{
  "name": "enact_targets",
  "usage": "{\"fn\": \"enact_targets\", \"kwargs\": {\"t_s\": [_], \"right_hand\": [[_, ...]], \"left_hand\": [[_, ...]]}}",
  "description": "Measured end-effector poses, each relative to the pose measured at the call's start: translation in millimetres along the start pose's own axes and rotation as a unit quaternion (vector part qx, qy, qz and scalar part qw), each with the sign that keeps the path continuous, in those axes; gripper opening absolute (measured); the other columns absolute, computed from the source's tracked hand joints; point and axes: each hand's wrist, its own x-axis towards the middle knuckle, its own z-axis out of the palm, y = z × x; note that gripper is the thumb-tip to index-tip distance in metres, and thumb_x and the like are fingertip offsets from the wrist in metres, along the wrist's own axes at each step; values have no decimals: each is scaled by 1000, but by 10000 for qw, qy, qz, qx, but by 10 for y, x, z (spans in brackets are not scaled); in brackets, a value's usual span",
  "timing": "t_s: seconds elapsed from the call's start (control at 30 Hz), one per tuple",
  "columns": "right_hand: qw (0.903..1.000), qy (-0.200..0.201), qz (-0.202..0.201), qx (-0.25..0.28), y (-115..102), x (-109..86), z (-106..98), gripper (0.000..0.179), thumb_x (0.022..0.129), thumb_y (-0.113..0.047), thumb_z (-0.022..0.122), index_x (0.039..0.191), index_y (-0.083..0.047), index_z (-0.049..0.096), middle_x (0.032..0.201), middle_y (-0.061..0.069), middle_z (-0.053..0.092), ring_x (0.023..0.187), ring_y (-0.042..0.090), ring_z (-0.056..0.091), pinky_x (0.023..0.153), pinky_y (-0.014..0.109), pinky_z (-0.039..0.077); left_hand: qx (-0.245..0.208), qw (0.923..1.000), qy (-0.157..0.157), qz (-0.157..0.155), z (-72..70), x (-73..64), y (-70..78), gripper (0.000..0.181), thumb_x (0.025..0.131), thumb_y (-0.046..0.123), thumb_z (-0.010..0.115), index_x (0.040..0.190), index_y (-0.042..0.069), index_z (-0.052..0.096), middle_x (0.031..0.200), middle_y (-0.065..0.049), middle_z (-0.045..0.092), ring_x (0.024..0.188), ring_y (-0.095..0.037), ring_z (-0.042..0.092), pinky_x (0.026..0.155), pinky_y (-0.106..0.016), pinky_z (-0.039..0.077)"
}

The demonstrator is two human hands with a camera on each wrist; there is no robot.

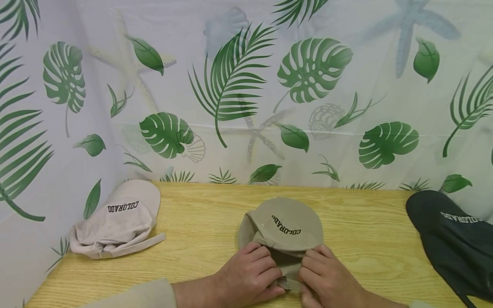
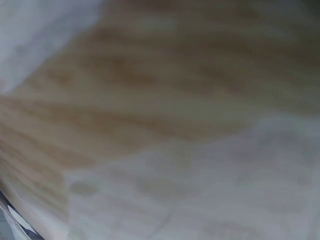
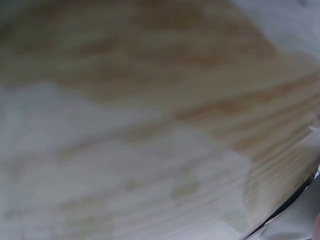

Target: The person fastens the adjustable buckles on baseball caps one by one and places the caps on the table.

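Observation:
An olive-khaki baseball cap (image 1: 294, 218) with dark COLORADO lettering is before me in the head view, its lettering upside down. My left hand (image 1: 252, 273) grips its near edge on the left, fingers curled over the fabric. On the right side of that edge, my right hand (image 1: 327, 278) holds the cap with curled fingers. Between the hands the cap's dark inside and its back strap show. Both wrist views are blurred and show only wood-grained and pale surfaces, with neither the cap nor the fingers.
A pale pinkish-beige COLORADO cap (image 1: 131, 214) lies on the wooden table (image 1: 200, 222) at the left, strap toward me. At the right edge is a black COLORADO cap (image 1: 443, 231), partly out of view. A white leaf-printed curtain (image 1: 239, 162) stands behind the table and along its left.

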Motion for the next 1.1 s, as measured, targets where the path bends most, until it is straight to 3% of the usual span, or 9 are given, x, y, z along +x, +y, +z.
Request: {"fn": "enact_targets", "kwargs": {"t_s": [0.27, 0.43, 1.1], "right_hand": [[9990, -223, 320, 195, -11, -73, 20, 22, 97, -23, 49, 79, -21, 60, 76, -13, 50, 71, 3, 39, 75, 22, 28], [9990, -195, 223, 335, -21, -61, 38, 20, 98, -21, 52, 83, -21, 64, 79, -12, 54, 71, 3, 39, 75, 21, 27], [9990, -203, 235, 319, -15, -49, 23, 22, 98, -18, 48, 80, -20, 61, 78, -12, 52, 71, 3, 39, 75, 21, 27]], "left_hand": [[-75, 9998, 70, 190, 26, -21, -22, 25, 93, 43, 67, 90, 19, 71, 86, 10, 65, 83, -8, 58, 83, -27, 47], [-59, 9995, 167, 258, 33, -11, -12, 25, 93, 43, 66, 89, 19, 71, 84, 10, 64, 82, -8, 58, 83, -27, 47], [-312, 9995, 40, 49, 15, -6, -8, 23, 87, 42, 75, 92, 20, 71, 86, 11, 64, 84, -8, 57, 84, -26, 45]]}}
